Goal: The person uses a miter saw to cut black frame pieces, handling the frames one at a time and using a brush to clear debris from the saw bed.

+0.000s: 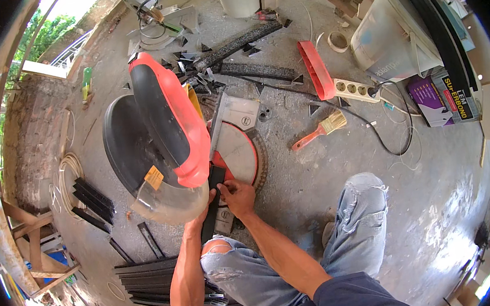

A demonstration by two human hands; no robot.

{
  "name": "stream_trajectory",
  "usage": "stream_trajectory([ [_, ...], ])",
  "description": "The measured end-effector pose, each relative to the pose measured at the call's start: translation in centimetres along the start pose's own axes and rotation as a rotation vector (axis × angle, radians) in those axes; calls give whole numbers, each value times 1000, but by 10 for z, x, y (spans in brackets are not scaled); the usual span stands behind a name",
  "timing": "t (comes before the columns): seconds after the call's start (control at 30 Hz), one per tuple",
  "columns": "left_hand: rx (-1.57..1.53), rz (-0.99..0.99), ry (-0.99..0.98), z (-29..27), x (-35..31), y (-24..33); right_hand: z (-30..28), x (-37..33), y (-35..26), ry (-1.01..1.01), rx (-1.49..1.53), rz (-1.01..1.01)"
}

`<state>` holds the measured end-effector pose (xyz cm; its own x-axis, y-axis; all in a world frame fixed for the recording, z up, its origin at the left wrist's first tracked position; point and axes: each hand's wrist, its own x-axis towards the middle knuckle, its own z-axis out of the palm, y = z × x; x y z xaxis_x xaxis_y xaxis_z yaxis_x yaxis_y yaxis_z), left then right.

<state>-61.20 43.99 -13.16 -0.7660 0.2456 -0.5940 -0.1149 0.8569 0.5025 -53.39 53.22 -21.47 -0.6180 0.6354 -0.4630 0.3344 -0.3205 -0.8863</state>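
A mitre saw with a red and black handle (189, 140) stands on the floor before me. Its round grey turntable (237, 153) shows to the right of the raised head. Across the base lies a black profile strip (209, 227), its near end by my left knee. My left hand (206, 209) grips the strip from the left, its fingers partly covered by the clear blade guard (171, 203). From the right, my right hand (239, 197) closes its bent fingers at the strip's edge. The blade itself is hidden.
Black offcuts (198, 76) lie scattered beyond the saw. To the right are a paintbrush (322, 129), a power strip (355, 90) with a black cable, a red plastic piece (316, 69) and a white bucket (388, 32). Long black strips (146, 281) are stacked at the lower left.
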Motion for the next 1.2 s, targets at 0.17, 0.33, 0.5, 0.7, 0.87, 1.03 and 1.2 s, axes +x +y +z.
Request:
stream_trajectory([
  [0.17, -11, 50, 18, 3, 5, -8, 0, 0, 0, 26, 75, 33],
  [0.33, -18, 95, 66, 10, 13, -47, 1, -2, -1, 4, 99, 65],
  [0.5, -28, 78, 79, 12, 12, -56, -2, -4, -13, -7, 59, 81],
  [0.7, -58, 55, 87, 17, 9, -51, -4, -2, -14, 32, 16, -69],
  [0.87, -77, -11, 135, 8, -3, -56, 6, -11, -7, 87, -98, -261],
  [1.03, -69, -29, 144, 9, 5, -36, -4, 5, 18, -34, 44, 98],
  [1.2, -91, -72, 164, -8, -1, -11, -8, 9, -3, -91, 100, 91],
])
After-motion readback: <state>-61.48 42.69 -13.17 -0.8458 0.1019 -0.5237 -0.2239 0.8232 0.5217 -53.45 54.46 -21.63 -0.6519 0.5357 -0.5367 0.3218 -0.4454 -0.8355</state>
